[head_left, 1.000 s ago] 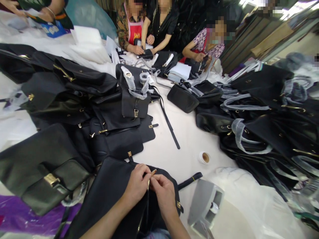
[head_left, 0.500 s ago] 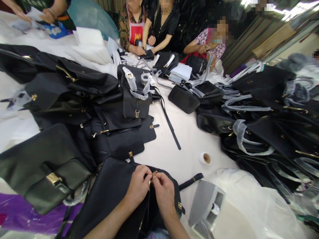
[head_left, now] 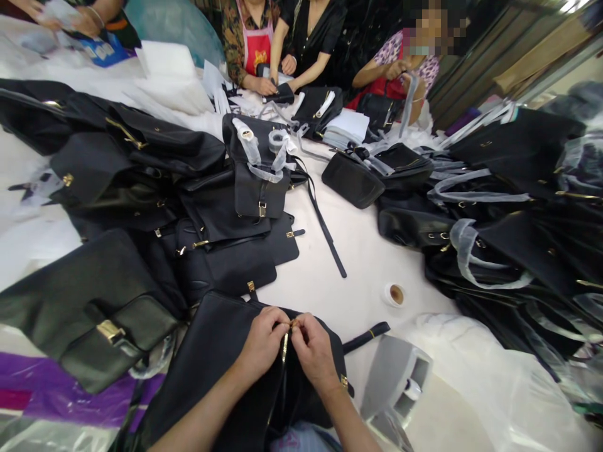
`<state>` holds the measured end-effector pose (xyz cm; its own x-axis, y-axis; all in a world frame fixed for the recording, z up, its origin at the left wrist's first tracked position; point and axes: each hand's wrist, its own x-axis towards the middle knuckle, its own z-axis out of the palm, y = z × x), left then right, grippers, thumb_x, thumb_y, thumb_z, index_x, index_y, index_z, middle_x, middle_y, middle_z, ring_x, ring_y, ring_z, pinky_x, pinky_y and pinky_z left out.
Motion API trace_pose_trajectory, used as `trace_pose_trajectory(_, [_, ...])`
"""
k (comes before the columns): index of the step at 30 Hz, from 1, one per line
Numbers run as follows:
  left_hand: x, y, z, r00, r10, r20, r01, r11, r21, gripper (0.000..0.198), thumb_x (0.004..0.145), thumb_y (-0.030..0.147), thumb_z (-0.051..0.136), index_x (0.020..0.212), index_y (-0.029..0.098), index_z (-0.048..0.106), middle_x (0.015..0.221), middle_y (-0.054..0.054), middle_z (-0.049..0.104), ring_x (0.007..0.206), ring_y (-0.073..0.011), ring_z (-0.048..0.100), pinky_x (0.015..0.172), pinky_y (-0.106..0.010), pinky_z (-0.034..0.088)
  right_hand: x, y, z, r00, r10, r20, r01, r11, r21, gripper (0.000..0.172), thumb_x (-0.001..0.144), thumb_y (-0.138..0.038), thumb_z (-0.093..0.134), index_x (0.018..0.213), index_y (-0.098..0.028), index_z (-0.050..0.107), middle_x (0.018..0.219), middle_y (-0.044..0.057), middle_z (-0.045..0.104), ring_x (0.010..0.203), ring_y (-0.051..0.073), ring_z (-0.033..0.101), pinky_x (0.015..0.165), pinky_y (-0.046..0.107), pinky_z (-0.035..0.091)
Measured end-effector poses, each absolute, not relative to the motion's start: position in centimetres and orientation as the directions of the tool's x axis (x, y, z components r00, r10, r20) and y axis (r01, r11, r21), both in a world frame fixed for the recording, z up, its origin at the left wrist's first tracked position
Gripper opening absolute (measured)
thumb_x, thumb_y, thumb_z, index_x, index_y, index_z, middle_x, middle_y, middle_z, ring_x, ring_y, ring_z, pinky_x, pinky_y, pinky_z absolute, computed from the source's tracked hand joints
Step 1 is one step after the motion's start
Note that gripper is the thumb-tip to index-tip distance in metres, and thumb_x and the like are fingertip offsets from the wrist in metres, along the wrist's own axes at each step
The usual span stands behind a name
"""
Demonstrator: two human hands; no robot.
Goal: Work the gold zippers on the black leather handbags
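A large black bag (head_left: 211, 351) lies in front of me, its gold-toothed zipper (head_left: 284, 351) running up toward my fingertips. At the top of that zipper, the fingers of my left hand (head_left: 264, 342) are pinched closed. My right hand (head_left: 315, 351) pinches at the same spot from the other side, fingertips almost touching the left ones. The fingertips largely hide the small piece between them; a bit of brown-gold shows. A gold clasp (head_left: 345, 382) is on the bag's right edge, and a folded black strap (head_left: 367, 337) sticks out beyond it.
A grey tape dispenser (head_left: 396, 376) stands to the right, near a tape roll (head_left: 394, 294). Black bags are piled left (head_left: 136, 163) and right (head_left: 509, 245). An olive-black bag (head_left: 89, 307) lies at my left. Clear plastic (head_left: 499, 383) covers the right front. Several people work across the table (head_left: 311, 282).
The view has shifted slightly, so the table things sit a little further right. Both hands stay pinched at the zipper's top, and more gold teeth show below them.
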<state>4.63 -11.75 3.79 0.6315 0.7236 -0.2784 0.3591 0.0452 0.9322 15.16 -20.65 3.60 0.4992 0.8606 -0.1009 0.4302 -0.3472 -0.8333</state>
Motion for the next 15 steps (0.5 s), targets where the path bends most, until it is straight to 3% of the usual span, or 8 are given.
trace_pose_trajectory(10, [4.4,-10.2,4.4,0.741,0.583,-0.334,0.395,0.025,0.918,0.015,0.078,0.017,0.047,0.068,0.020,0.057,0.073,-0.001,0.060,0.078,-0.0182,0.056,0.076,-0.029,0.043,16.2,-20.6,2.9,0.298,0.954,0.025,0.546,-0.149,-0.825,0.015,0.087,-0.014,0.040,0.076,-0.023,0.045,0.074,0.000,0.047,0.070,0.017,0.047,0.066,0.030,0.038])
trace_pose_trajectory(15, [4.2,-10.2,5.3,0.683,0.712,-0.165,0.312,-0.081,0.947,0.013,0.077,0.011,0.047,0.078,0.020,0.056,0.086,-0.003,0.059,0.086,-0.0185,0.056,0.081,-0.030,0.044,16.0,-20.1,3.2,0.310,0.951,0.020,0.524,-0.153,-0.838,0.015,0.087,-0.012,0.040,0.077,-0.023,0.044,0.074,-0.001,0.047,0.068,0.015,0.047,0.064,0.028,0.040])
